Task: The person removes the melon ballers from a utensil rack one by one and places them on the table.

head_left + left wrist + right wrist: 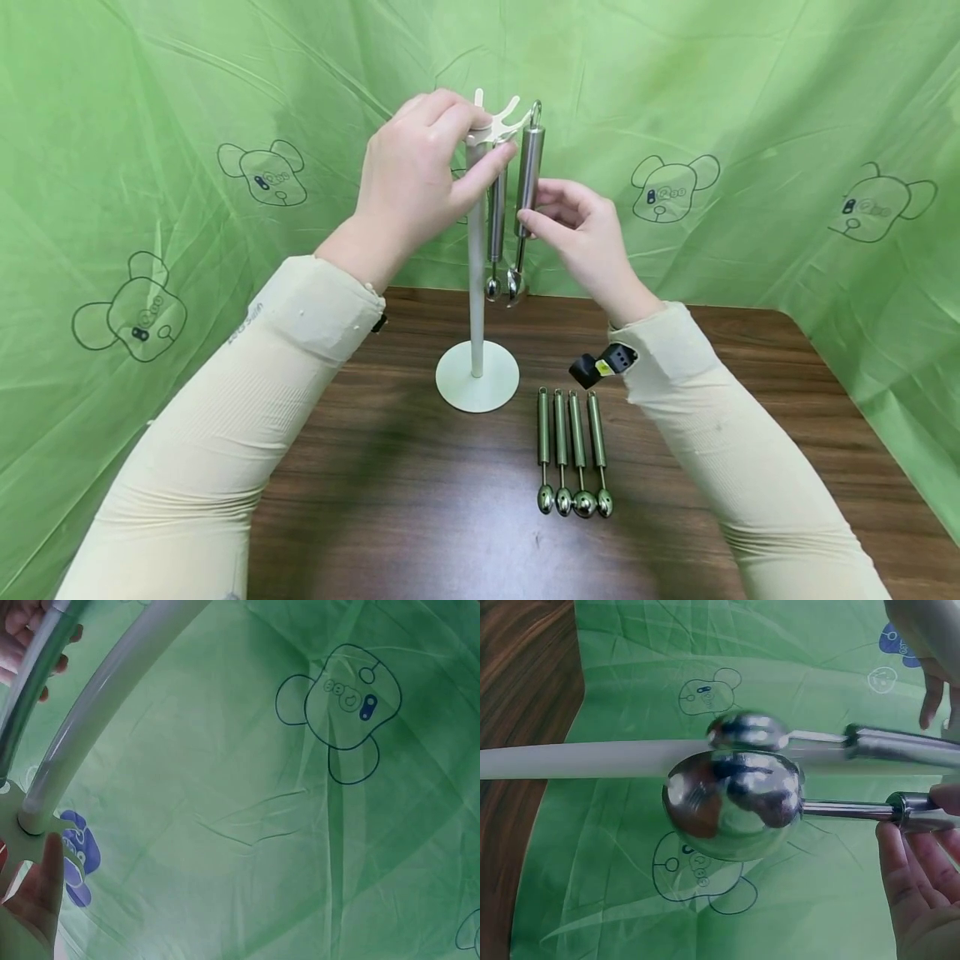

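A white stand [476, 317] with a hooked top rises from the table. My left hand [420, 158] grips the hooked top [28, 825], its thumb below the hooks. One steel melon baller [497, 208] hangs from the top, close beside the pole. My right hand [588, 237] pinches the lower handle of a second melon baller [530, 167], held upright with its bowl [735, 802] down. The wire loop of that second one is at the tip of a hook; whether it is hooked on cannot be told. Several more melon ballers [560, 429] lie in a row on the table.
The stand's round white base [477, 396] sits on the dark wooden table [360, 500]. Green cloth [570, 50] with printed bear heads surrounds the table at the back and both sides. A small black camera [603, 365] is strapped on the right wrist.
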Demonstrator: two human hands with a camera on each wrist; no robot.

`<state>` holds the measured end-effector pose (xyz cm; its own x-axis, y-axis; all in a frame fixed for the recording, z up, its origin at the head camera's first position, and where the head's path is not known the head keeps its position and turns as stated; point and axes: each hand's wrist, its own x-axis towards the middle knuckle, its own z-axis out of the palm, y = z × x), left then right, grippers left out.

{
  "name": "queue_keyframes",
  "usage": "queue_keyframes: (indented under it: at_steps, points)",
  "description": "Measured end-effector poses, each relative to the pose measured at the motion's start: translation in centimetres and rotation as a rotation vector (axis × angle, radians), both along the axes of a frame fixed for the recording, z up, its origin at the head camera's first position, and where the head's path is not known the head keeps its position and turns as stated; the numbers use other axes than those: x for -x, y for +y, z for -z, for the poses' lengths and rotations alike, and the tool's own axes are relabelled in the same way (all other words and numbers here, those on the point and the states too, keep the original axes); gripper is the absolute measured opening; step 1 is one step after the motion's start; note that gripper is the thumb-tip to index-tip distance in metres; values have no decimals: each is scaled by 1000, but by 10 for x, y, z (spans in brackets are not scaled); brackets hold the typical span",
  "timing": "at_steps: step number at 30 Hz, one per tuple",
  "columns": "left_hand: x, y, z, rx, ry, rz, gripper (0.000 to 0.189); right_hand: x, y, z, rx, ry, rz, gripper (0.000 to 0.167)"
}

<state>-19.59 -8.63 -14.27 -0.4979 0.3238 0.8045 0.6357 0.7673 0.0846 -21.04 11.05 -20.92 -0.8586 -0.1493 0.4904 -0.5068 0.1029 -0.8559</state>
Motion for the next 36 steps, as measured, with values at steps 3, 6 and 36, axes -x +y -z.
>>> queue_keyframes:
  at_steps: [3, 6, 36]
  points:
    - [1, 0, 0, -2, 3, 2, 39, -4, 4, -2, 20, 2, 17, 34]
    - [1, 1, 1, -8, 7, 5, 38, -9, 9, -2, 28, 8, 36, 33]
    - [3, 3, 4, -26, 32, 5, 35, -76, 56, 38, 34, -45, 217, 24]
